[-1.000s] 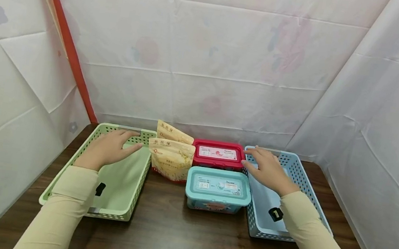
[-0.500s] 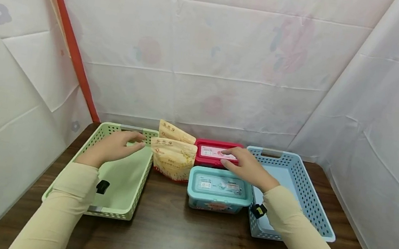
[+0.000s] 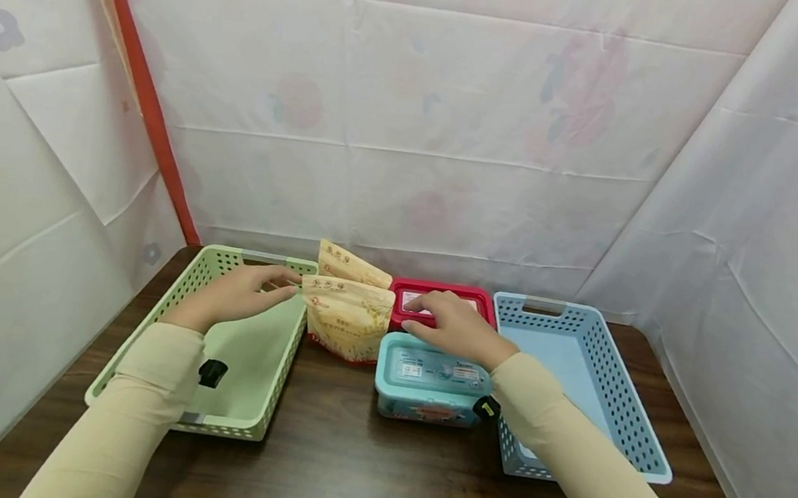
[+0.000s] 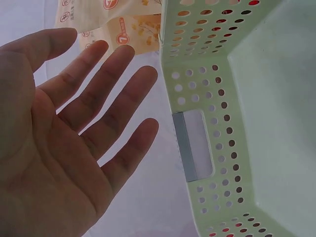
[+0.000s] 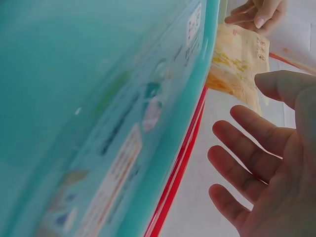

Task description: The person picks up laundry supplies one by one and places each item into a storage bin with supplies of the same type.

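Observation:
My left hand point(image 3: 237, 295) hovers over the back of the green basket point(image 3: 242, 376), fingertips close to the left edge of the front yellow pouch point(image 3: 348, 318). In the left wrist view its fingers are spread and hold nothing. Over the red lidded box point(image 3: 479, 300) and the rear of the teal lidded box point(image 3: 428, 371) hangs my right hand point(image 3: 460, 327). Its fingers point left towards the pouch; the right wrist view has them relaxed, with a gap before the pouch. Behind the front pouch stands a second yellow pouch point(image 3: 347, 263), partly hidden.
A blue basket point(image 3: 595, 393) stands at the right, beside both boxes. All of it rests on a dark wooden table point(image 3: 368, 481). White cloth walls point(image 3: 416, 117) enclose the back and both sides, with a red strip point(image 3: 137, 80) at the back left.
My right hand has moved left from above the blue basket to above the red and teal boxes. The left hand has shifted slightly right, nearer the front pouch.

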Available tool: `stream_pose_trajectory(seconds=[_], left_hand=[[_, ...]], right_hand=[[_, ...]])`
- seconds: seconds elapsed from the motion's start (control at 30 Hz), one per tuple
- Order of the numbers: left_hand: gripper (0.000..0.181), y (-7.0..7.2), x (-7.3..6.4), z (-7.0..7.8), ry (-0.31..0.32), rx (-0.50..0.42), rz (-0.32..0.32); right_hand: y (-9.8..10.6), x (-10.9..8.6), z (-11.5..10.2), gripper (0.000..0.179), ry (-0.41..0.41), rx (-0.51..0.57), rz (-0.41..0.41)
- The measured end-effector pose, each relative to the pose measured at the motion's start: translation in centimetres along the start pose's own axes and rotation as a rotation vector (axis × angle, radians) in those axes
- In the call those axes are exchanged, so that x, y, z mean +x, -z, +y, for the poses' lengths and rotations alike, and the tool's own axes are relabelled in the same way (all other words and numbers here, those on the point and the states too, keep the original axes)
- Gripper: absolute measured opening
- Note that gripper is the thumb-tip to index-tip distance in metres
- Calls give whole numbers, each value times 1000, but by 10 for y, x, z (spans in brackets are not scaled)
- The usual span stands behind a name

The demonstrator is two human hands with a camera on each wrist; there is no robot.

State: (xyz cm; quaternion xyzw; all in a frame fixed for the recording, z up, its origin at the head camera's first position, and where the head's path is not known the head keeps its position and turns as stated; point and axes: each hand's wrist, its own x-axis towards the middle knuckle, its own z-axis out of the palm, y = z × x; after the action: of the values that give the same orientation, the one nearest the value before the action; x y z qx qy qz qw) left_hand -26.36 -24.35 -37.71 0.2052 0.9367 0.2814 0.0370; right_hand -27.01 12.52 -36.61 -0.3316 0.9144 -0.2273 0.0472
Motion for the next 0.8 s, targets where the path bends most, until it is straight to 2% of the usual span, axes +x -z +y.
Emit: stream_pose_trajectory(seconds=[0.33,0.5,0.63,0.8], left_hand=[[46,-1,5,1,3,22,-18],[50,-2,8,1,13,13,-57],[49,-2,10,1,9,4,-80],[41,-2,11,1,-6,1,-80]], right_hand=[[-3,19,-9,30,23,14,-19],[-4,29,-8,22,36,2,-44],[-5,33,-10,19,15,-4,-75],[-7,36,-13,18,-20,22,-95]])
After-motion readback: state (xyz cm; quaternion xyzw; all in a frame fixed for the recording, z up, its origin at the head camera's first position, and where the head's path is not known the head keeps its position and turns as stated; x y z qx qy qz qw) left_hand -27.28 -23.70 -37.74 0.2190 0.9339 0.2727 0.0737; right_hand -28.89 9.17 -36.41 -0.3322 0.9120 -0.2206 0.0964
